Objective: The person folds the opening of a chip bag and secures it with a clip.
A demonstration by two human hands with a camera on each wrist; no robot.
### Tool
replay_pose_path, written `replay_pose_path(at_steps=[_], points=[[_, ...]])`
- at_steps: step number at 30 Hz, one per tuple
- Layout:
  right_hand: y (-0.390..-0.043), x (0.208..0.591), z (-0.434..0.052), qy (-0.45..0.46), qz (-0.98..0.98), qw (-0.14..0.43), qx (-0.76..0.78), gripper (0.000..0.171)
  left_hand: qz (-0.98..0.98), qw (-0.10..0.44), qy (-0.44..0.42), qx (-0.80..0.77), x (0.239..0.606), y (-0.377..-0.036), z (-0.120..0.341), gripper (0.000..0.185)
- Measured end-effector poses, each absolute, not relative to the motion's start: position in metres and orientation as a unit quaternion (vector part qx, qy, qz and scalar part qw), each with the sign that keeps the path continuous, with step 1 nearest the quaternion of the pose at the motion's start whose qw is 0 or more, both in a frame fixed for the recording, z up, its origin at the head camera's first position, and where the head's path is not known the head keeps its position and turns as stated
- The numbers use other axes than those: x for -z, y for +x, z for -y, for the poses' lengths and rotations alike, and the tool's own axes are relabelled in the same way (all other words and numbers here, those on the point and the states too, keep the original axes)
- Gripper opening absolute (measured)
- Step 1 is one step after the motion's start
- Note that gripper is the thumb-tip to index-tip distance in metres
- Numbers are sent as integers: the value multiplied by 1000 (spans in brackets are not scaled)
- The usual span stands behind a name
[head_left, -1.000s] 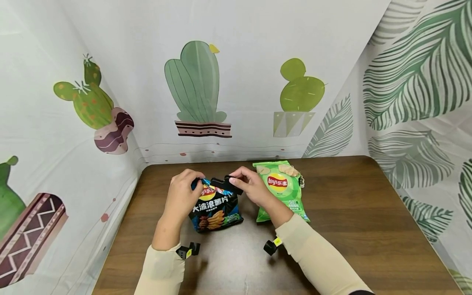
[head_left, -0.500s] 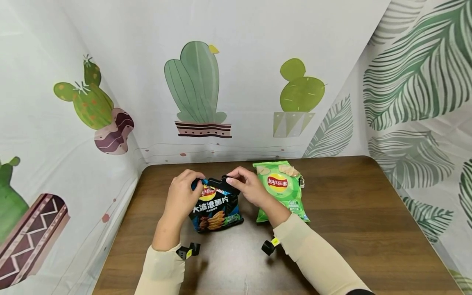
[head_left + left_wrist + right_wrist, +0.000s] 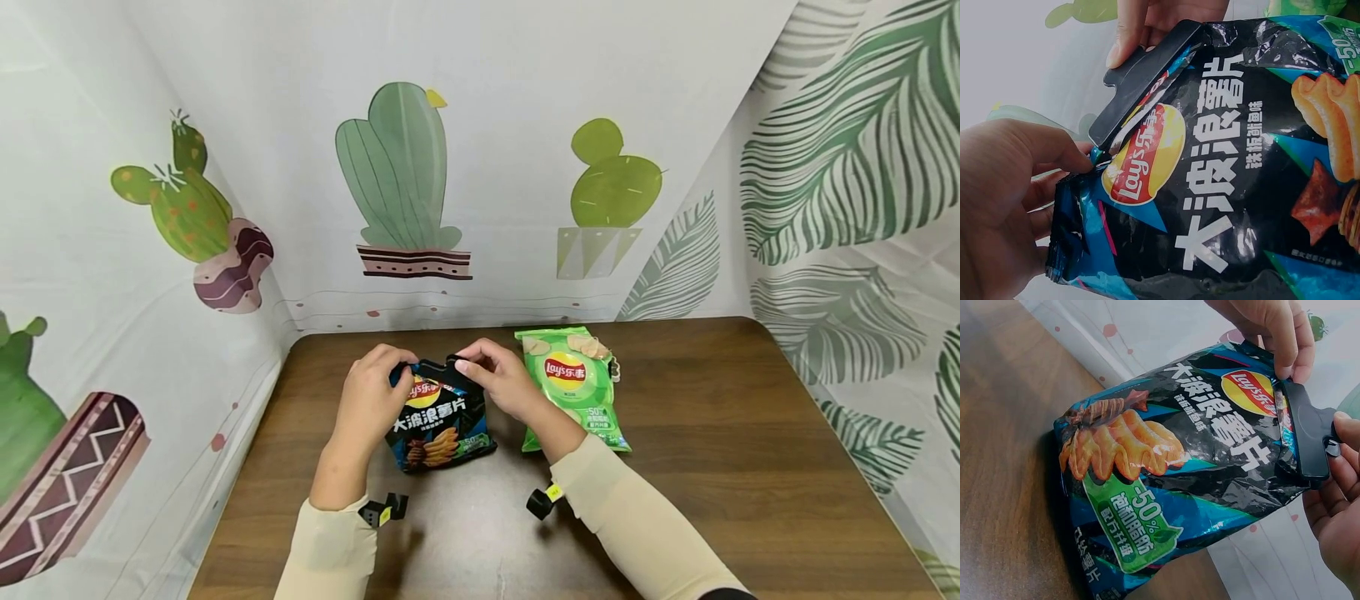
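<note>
A dark blue and black Lay's crisp bag (image 3: 438, 421) (image 3: 1222, 187) (image 3: 1166, 462) stands upright on the brown table (image 3: 712, 433). A black clip (image 3: 442, 367) (image 3: 1141, 81) (image 3: 1305, 434) sits across its folded top edge. My left hand (image 3: 371, 396) (image 3: 1004, 200) pinches the bag's top left corner. My right hand (image 3: 498, 379) (image 3: 1335, 512) grips the clip's right end, thumb on top. A thumb (image 3: 1125, 37) of the right hand presses the clip in the left wrist view.
A green Lay's bag (image 3: 576, 385) lies flat to the right, with a clip (image 3: 613, 367) at its top right edge. Cactus and leaf curtains (image 3: 420, 167) wall the table on three sides. Small black cameras (image 3: 382, 508) sit on both wrists.
The right hand has pushed the black clip leftwards and down along the bag's top, so it now lies flatter on the folded edge. The left hand has stayed put.
</note>
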State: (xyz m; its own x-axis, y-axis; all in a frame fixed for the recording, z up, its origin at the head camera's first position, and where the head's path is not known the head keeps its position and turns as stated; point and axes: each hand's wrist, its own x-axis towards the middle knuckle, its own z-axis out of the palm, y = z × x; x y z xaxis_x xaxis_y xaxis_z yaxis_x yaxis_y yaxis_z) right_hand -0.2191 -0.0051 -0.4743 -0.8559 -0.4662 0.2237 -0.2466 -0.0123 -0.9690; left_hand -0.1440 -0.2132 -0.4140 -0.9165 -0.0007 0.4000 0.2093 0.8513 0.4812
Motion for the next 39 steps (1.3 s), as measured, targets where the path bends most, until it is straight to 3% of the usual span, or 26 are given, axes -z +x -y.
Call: replay_pose_path(at_steps=[39], points=[[-212,481,18,-230,-664,87,706,24,937,205,-60,278,414,-143,215,13]])
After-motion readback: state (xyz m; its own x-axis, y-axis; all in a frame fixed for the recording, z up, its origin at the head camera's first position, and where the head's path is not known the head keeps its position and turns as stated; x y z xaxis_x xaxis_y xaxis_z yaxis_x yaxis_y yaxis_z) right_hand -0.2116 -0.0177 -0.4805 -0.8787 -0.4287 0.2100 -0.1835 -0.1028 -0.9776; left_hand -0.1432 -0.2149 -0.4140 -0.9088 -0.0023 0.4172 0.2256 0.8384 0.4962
